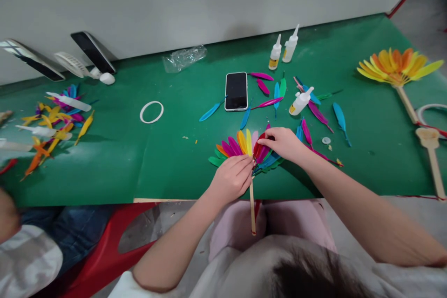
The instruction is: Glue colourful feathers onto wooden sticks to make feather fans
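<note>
A multicoloured feather fan [233, 146] with a wooden stick handle lies at the table's near edge, its handle reaching out over my lap. My left hand [232, 176] is closed over the base of its feathers, fingers together. With a pinch, my right hand [285, 143] holds a red feather [258, 148] against the fan's middle. The feather's lower tip is close to my left fingertips. Green and blue feathers spread out beneath my right hand. Loose feathers [317, 116] in pink, blue and green lie beyond, around an upright-leaning glue bottle [300, 102].
Behind the fan lies a phone [236, 92], with two glue bottles [275, 54] farther back. A yellow-orange feather fan [400, 69] and a bare wooden handle [433, 163] are at right. Leftward are a white ring [151, 112], a feather pile [57, 118] and a seated person [31, 260].
</note>
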Available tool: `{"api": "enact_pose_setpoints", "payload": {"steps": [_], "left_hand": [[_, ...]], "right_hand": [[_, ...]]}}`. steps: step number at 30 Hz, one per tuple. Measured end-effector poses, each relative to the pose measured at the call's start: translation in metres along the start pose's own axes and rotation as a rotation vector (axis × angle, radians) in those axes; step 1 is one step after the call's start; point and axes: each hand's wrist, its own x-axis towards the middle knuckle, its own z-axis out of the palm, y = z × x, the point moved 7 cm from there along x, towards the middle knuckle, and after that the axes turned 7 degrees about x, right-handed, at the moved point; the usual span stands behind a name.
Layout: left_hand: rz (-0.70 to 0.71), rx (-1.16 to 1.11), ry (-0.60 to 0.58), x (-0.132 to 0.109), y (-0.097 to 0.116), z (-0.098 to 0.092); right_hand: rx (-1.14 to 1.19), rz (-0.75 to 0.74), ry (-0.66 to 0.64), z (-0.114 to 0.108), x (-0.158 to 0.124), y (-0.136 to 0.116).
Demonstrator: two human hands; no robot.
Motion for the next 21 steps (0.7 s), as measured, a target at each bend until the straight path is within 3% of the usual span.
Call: {"api": "enact_pose_setpoints", "payload": {"steps": [7, 21], "left_hand": [[-0.056, -0.049, 0.008, 0.0001, -0.0038, -0.0023], [0.015, 0.039, -0.026, 0.0024, 0.0009, 0.0011]], "right_hand": [[0.003, -0.004, 0.005, 0.0006, -0.0001, -0.0011], [0.038, -0.019, 0.063, -0.0001, -0.0012, -0.0036]]}}
